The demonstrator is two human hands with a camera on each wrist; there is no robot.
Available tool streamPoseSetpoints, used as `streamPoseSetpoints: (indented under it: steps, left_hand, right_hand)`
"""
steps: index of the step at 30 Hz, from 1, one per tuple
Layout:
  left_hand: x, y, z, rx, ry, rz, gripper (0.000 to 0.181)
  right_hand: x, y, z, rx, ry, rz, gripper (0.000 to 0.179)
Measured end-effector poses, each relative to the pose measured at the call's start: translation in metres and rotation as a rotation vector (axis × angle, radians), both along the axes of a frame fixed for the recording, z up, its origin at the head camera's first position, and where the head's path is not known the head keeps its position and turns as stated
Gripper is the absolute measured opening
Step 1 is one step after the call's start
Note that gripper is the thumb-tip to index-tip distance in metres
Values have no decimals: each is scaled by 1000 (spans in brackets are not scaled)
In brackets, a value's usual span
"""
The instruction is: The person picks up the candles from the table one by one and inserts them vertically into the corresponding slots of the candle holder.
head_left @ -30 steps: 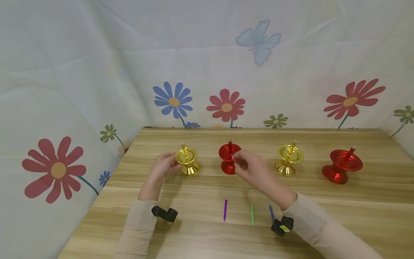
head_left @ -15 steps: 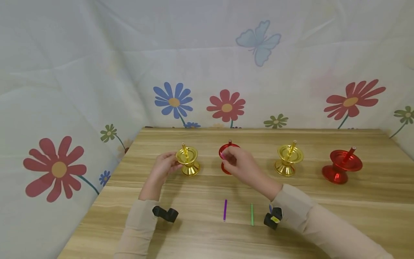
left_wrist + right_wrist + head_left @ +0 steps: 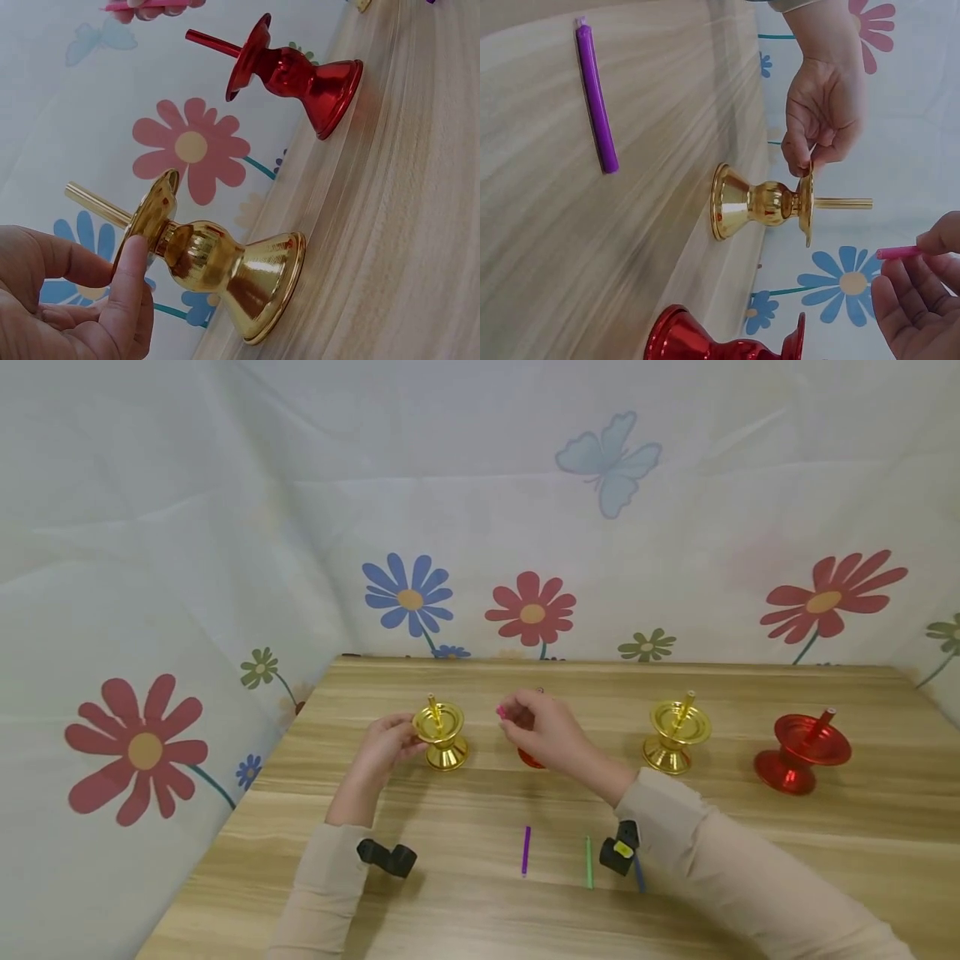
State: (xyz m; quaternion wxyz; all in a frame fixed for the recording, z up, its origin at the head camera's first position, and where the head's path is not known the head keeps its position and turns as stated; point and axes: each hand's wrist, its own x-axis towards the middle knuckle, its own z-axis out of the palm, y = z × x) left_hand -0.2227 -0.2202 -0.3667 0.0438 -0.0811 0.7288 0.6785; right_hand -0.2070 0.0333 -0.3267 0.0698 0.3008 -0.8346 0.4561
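Pink candle point(image 3: 897, 253): I am holding it roughly upright in the air, between the leftmost gold holder and the red one next to it, touching neither.
Right fingers point(image 3: 943, 236): thumb and finger are pinching the candle near its upper part, leaving its lower end free; the others are curving loosely beside it.
Left fingers point(image 3: 127, 300): they are gripping the dish rim of the leftmost gold holder from its left side.
Leftmost gold holder point(image 3: 446, 755): it is standing upright on the tabletop point(image 3: 450, 910), its gold rod point(image 3: 845, 203) pointing up bare.
Neighbouring red holder point(image 3: 330, 97): it is standing apart on the right, mostly hiding behind my right fingers in the head view.
Farther right: a second gold holder point(image 3: 666, 757) and a second red holder point(image 3: 787, 777) are standing with bare rods.
Lying candles: the purple candle point(image 3: 526, 852), green candle point(image 3: 588, 862) and blue candle point(image 3: 640, 875) are lying nearer to me than the holders.
Step in hand: I am probably lining the pink candle up for the steadied gold holder.
Next move: it is likely calling for centring the free end over the rod and lowering straight, while the left grip is stopping any tipping.
Rod tip: I am not managing to tell whether it is hollow.
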Motion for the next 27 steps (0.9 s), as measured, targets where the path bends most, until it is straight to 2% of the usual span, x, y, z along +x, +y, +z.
streamPoseSetpoints:
  steps: [5, 11, 17, 22, 27]
  left_hand:
    - [-3, 0, 3, -7, 4, -3, 40]
    - [-1, -1, 2, -22, -39, 3, 40]
    - [2, -1, 0, -5, -17, 8, 39]
    - [1, -1, 1, 25, -8, 18, 39]
    - [0, -1, 0, 24, -14, 14, 39]
  right_hand:
    - [-7, -7, 8, 5, -3, -11, 13]
    - [-16, -21, 10, -20, -1, 23, 13]
    - [-23, -37, 16, 13, 0, 47, 14]
    - [-29, -46, 22, 26, -7, 68, 14]
    - [-36, -54, 22, 18, -27, 92, 14]
